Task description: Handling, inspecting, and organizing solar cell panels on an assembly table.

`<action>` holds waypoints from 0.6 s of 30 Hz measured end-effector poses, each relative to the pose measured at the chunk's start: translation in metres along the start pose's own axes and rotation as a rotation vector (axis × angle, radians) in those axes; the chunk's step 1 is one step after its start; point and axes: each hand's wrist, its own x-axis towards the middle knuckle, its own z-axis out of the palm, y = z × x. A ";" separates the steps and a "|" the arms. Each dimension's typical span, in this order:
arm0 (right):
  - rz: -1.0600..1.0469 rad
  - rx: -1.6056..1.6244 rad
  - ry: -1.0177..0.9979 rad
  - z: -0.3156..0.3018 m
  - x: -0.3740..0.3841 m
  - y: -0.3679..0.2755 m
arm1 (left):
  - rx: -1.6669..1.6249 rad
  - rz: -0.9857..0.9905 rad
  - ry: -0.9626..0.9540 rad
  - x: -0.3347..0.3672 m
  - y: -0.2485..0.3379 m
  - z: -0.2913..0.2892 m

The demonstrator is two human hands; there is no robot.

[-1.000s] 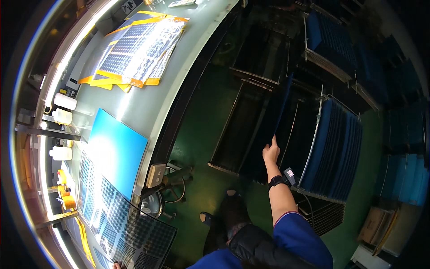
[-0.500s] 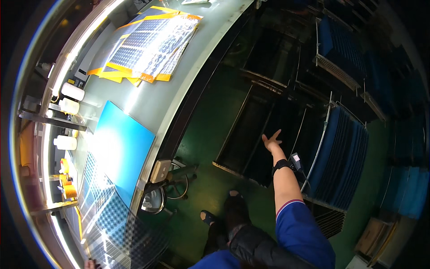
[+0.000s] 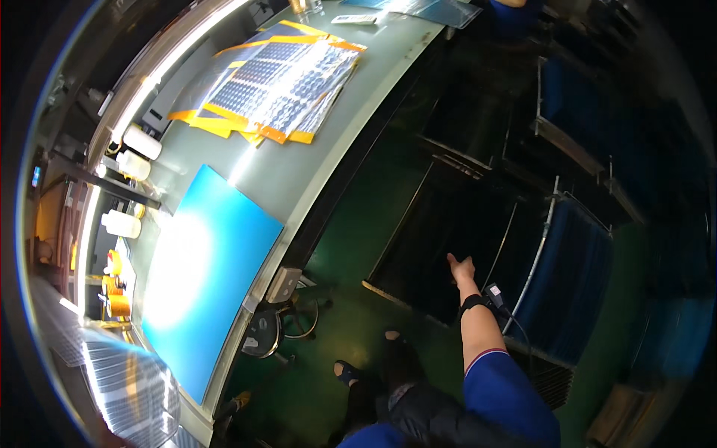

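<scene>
My right hand (image 3: 463, 270) reaches out over the dark rack at the middle right. Its thumb stands apart from the other fingers, and nothing shows in it. A black wrist strap (image 3: 473, 302) with a cord circles that wrist. At the lower left, a see-through patterned sheet (image 3: 131, 381) is tilted up over the bench's near end, partly blurred. My left hand is not clearly visible there; the sheet's lower edge runs toward the picture's rim. A bright blue mat (image 3: 246, 224) lies flat on the bench, with strong glare on its left part.
Stacked patterned sheets with orange edges (image 3: 276, 86) lie farther along the bench (image 3: 321, 157). White bottles (image 3: 121, 224) and orange tape rolls (image 3: 116, 305) line its back. Racks of blue panels (image 3: 571, 276) stand at right. A stool (image 3: 265, 332) is by the bench edge.
The patterned sheet has swung off the blue mat toward the lower left, uncovering the mat. My right hand has drawn back slightly, its fingers less spread. The view has shifted a little.
</scene>
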 end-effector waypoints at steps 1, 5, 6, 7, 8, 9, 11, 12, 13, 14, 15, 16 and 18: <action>-0.063 -0.090 0.044 0.005 0.004 0.001 | 0.064 0.024 -0.034 -0.020 0.028 0.022; -0.244 -0.192 0.023 0.011 0.008 0.000 | -0.633 -0.045 -0.109 -0.081 0.126 0.058; -0.270 -0.165 0.063 0.010 0.009 -0.001 | -0.704 -0.064 -0.306 -0.099 0.140 0.047; -0.183 -0.101 -0.023 0.008 0.011 -0.004 | -0.694 -0.075 -0.434 -0.108 0.156 0.044; -0.127 -0.012 -0.091 0.005 0.015 -0.007 | -0.721 -0.052 -0.368 -0.114 0.169 0.042; -0.157 -0.076 -0.035 0.005 0.019 -0.012 | -0.680 -0.064 -0.368 -0.118 0.180 0.042; -0.128 -0.072 -0.099 0.006 0.028 -0.020 | -0.647 -0.077 -0.364 -0.127 0.198 0.040; -0.105 -0.053 -0.121 0.007 0.032 -0.022 | -0.630 -0.107 -0.363 -0.129 0.204 0.042; -0.085 0.037 -0.144 0.010 0.032 -0.022 | -0.613 -0.136 -0.363 -0.131 0.207 0.043; -0.112 0.045 -0.106 0.011 0.032 -0.022 | -0.615 -0.134 -0.363 -0.133 0.210 0.045; -0.164 -0.166 -0.091 0.013 0.030 -0.021 | -0.642 -0.168 -0.273 -0.133 0.211 0.047; -0.196 -0.369 -0.073 0.011 0.027 -0.018 | -0.668 -0.205 -0.180 -0.134 0.211 0.047; -0.113 -0.259 -0.050 0.003 0.018 -0.013 | -0.696 -0.222 -0.159 -0.133 0.208 0.048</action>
